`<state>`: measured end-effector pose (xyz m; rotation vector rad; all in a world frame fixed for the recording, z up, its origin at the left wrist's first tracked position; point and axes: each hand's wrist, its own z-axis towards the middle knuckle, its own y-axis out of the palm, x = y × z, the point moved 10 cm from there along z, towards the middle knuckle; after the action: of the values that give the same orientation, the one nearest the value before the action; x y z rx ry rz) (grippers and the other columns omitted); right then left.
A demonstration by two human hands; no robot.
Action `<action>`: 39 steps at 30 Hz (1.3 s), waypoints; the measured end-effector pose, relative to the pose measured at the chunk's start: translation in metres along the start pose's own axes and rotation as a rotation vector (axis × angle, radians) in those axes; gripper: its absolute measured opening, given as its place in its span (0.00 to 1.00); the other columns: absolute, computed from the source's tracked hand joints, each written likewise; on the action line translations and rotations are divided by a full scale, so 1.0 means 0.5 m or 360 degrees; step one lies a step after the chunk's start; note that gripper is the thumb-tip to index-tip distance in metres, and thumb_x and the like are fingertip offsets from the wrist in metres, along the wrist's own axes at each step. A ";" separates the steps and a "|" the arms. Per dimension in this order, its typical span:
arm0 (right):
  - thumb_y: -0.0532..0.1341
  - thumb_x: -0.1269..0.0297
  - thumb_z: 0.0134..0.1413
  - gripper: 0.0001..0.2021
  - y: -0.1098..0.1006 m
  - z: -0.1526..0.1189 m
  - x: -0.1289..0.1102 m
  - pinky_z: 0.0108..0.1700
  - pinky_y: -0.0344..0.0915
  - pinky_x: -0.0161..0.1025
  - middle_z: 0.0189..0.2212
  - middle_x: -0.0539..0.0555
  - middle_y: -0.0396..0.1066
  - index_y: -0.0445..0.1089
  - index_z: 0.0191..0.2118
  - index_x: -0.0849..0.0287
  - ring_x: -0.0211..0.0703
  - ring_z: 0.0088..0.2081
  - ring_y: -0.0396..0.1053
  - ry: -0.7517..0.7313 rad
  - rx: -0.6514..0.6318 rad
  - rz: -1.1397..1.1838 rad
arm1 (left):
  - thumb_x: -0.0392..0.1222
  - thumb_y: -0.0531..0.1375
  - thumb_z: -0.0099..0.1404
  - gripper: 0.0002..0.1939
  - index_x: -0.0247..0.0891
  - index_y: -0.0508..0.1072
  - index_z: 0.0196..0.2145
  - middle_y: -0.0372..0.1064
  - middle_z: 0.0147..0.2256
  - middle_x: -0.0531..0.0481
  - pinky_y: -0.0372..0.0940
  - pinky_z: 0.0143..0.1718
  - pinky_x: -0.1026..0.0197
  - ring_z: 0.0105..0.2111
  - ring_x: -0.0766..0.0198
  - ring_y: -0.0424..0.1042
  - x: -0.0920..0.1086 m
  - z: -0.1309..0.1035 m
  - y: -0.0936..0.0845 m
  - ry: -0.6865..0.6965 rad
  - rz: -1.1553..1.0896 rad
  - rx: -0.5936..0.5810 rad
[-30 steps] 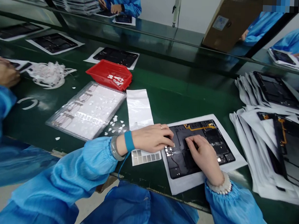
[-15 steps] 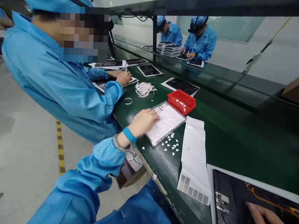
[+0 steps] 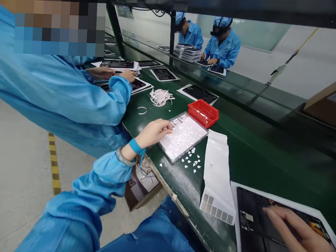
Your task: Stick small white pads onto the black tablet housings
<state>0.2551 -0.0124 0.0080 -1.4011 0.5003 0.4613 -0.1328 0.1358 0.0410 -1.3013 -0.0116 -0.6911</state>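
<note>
My left hand (image 3: 155, 133), with a blue wrist strap, is over the near-left part of a clear flat tray (image 3: 184, 141) of small pale parts. Its thumb and fingertips are pinched together; whatever lies between them is too small to make out. Lower right, my right hand (image 3: 305, 234) hovers over a black device housing (image 3: 252, 243) lying on a white sheet. Thumb and forefinger meet there in a pinch, and I cannot see what is in it. A white sheet of grey square stickers (image 3: 217, 172) lies between the tray and the housing.
Small white tabs (image 3: 194, 162) are scattered by the tray, and a red bin (image 3: 203, 113) stands behind it. White strips (image 3: 160, 97) form a pile farther back. A co-worker's sleeve (image 3: 102, 97) is close on the left; a cardboard box (image 3: 329, 97) stands right.
My left hand has shifted slightly left and back across the tray, its pinch now plainer. My right hand has come further into view over the housing. The camera view has shifted a little.
</note>
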 end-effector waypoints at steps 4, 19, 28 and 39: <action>0.54 0.44 0.56 0.25 0.099 0.044 -0.184 0.31 0.69 0.35 0.29 0.53 0.73 0.68 0.52 0.55 0.40 0.27 0.69 0.0020 -0.0503 0.0598 | 0.45 0.55 0.67 0.10 0.36 0.70 0.36 0.69 0.32 0.48 0.65 0.36 0.62 0.33 0.65 0.69 0.156 -0.039 0.016 0.0270 -0.1181 0.0075; 0.61 0.51 0.50 0.15 0.205 0.104 -0.242 0.25 0.59 0.32 0.19 0.47 0.63 0.69 0.31 0.61 0.33 0.21 0.60 0.0186 -0.0718 0.0927 | 0.38 0.55 0.68 0.07 0.37 0.73 0.38 0.70 0.34 0.47 0.66 0.42 0.58 0.37 0.63 0.69 0.274 -0.085 0.054 0.0498 -0.0780 0.0503; 0.55 0.58 0.56 0.11 0.181 0.122 -0.286 0.31 0.61 0.35 0.22 0.49 0.70 0.72 0.31 0.57 0.39 0.25 0.66 -0.0167 -0.0380 0.0423 | 0.34 0.53 0.68 0.08 0.34 0.72 0.41 0.75 0.35 0.48 0.70 0.41 0.59 0.36 0.63 0.74 0.294 -0.104 0.046 0.0509 -0.0223 0.0754; 0.58 0.54 0.50 0.13 0.184 0.129 -0.253 0.26 0.59 0.34 0.18 0.48 0.64 0.68 0.28 0.60 0.36 0.21 0.62 0.0081 -0.0503 0.0787 | 0.30 0.50 0.66 0.13 0.33 0.70 0.45 0.71 0.44 0.39 0.63 0.44 0.52 0.44 0.53 0.69 0.194 -0.043 0.022 0.0099 0.0399 0.0688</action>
<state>0.1026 0.0609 0.0144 -1.5919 0.8497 0.9371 -0.0578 0.0733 0.0619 -0.8476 0.0497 -0.4798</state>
